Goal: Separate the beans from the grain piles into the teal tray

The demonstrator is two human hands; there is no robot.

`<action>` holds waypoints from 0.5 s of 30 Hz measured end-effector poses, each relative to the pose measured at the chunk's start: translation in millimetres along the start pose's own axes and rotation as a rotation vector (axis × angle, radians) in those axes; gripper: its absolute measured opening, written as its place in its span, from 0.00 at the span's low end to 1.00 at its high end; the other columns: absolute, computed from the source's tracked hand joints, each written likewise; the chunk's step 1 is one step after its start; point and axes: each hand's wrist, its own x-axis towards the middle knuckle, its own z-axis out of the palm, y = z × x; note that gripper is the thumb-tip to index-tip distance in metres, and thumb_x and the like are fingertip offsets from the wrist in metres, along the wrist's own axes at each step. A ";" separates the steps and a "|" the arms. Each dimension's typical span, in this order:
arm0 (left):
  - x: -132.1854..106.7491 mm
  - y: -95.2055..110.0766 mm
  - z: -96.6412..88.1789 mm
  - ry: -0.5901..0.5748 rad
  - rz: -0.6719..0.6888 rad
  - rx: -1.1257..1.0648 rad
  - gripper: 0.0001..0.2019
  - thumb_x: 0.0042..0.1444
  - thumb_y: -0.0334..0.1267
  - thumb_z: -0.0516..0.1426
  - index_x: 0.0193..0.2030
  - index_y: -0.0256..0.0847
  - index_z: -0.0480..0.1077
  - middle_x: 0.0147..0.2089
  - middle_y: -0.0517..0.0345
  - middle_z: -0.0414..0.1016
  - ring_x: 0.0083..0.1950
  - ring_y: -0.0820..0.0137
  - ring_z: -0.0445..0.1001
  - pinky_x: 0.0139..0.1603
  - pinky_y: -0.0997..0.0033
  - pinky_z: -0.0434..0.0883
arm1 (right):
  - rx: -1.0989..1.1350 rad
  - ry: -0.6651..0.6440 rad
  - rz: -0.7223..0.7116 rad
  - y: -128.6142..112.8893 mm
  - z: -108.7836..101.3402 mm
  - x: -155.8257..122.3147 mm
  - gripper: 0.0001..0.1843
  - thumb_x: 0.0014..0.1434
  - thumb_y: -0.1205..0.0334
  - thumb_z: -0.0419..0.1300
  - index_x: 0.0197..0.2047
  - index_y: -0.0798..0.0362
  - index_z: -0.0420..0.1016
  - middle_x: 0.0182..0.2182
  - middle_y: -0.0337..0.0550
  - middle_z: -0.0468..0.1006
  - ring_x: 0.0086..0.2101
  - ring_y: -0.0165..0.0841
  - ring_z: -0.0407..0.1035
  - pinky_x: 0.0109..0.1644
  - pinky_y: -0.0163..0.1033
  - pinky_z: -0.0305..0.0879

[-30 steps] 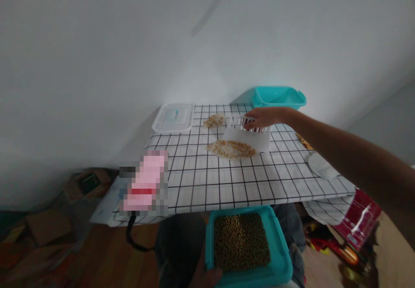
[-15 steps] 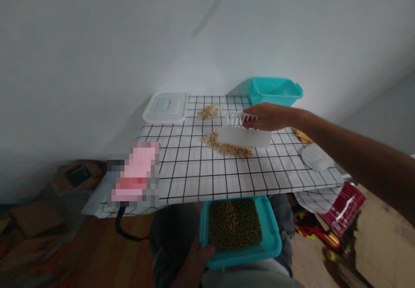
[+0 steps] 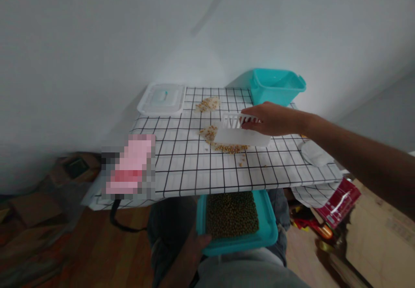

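My right hand (image 3: 270, 118) is closed on the slotted upper edge of a white plastic piece (image 3: 240, 137), which has a broad flat lower part. That lower part stands over a strip of yellowish grains (image 3: 231, 149) on the table and hides some of them. On my lap rests a teal plastic tub (image 3: 269, 223) holding a layer of green beans (image 3: 231, 216). My left hand (image 3: 191, 247) grips its near left corner, thumb over the rim. A second patch of grains (image 3: 208, 104) lies farther back.
A white checked cloth (image 3: 181, 167) covers the table. At the back are a clear lid (image 3: 163, 99) and an empty teal tub (image 3: 275, 89). A blurred pink object (image 3: 131, 162) lies at left, a white round item (image 3: 316, 153) at right. A red packet (image 3: 340, 204) hangs by the right edge.
The white piece has tilted and come forward over the grain strip, covering more of it. A few grains now lie scattered nearer the front edge. My left hand keeps its hold on the tub.
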 end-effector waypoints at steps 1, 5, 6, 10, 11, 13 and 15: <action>0.0 -1.2 -1.1 -0.017 0.021 -0.016 0.25 0.43 0.47 0.65 0.48 0.37 0.77 0.51 0.43 0.80 0.63 0.46 0.68 0.65 0.48 0.61 | 0.004 0.009 0.010 -0.2 -0.9 -3.6 0.13 0.63 0.51 0.54 0.42 0.49 0.74 0.33 0.47 0.78 0.36 0.40 0.71 0.36 0.41 0.57; 1.4 -5.2 -3.6 -0.073 0.053 -0.034 0.21 0.49 0.43 0.62 0.49 0.37 0.76 0.51 0.44 0.81 0.63 0.49 0.68 0.67 0.49 0.60 | -0.013 0.034 0.034 1.3 -8.8 -31.7 0.13 0.64 0.51 0.53 0.41 0.51 0.73 0.31 0.46 0.78 0.31 0.37 0.71 0.32 0.40 0.56; 2.1 -6.2 -3.4 -0.087 0.046 -0.044 0.21 0.49 0.43 0.62 0.50 0.37 0.76 0.51 0.43 0.81 0.63 0.48 0.69 0.66 0.48 0.60 | -0.030 0.039 0.045 2.4 -11.3 -43.2 0.14 0.64 0.51 0.53 0.40 0.51 0.73 0.30 0.46 0.78 0.29 0.36 0.70 0.31 0.40 0.55; 6.3 -12.0 3.1 -0.133 0.023 -0.123 0.23 0.50 0.42 0.62 0.53 0.38 0.74 0.51 0.44 0.81 0.61 0.47 0.71 0.64 0.44 0.62 | -0.076 -0.045 0.252 10.3 -16.6 -101.5 0.18 0.64 0.45 0.51 0.42 0.49 0.73 0.26 0.42 0.77 0.24 0.34 0.69 0.26 0.39 0.54; 7.6 -13.4 6.4 -0.140 0.011 -0.150 0.23 0.50 0.41 0.62 0.53 0.38 0.74 0.51 0.45 0.81 0.61 0.47 0.71 0.64 0.44 0.63 | -0.051 -0.085 0.319 13.4 -16.0 -116.1 0.18 0.63 0.44 0.51 0.44 0.47 0.73 0.26 0.42 0.77 0.24 0.35 0.69 0.26 0.39 0.55; 10.3 -15.2 14.9 -0.150 -0.026 -0.198 0.24 0.49 0.39 0.62 0.55 0.38 0.72 0.52 0.45 0.80 0.60 0.48 0.72 0.63 0.45 0.64 | -0.018 -0.131 0.399 20.9 -12.4 -140.1 0.18 0.62 0.43 0.51 0.40 0.47 0.72 0.27 0.43 0.78 0.24 0.37 0.70 0.26 0.40 0.57; 12.6 -14.8 24.7 -0.157 -0.040 -0.228 0.26 0.50 0.37 0.61 0.58 0.38 0.70 0.51 0.45 0.81 0.60 0.49 0.73 0.63 0.46 0.65 | 0.019 -0.162 0.452 29.4 -6.3 -154.7 0.18 0.62 0.43 0.51 0.37 0.47 0.71 0.28 0.45 0.79 0.26 0.39 0.71 0.28 0.41 0.60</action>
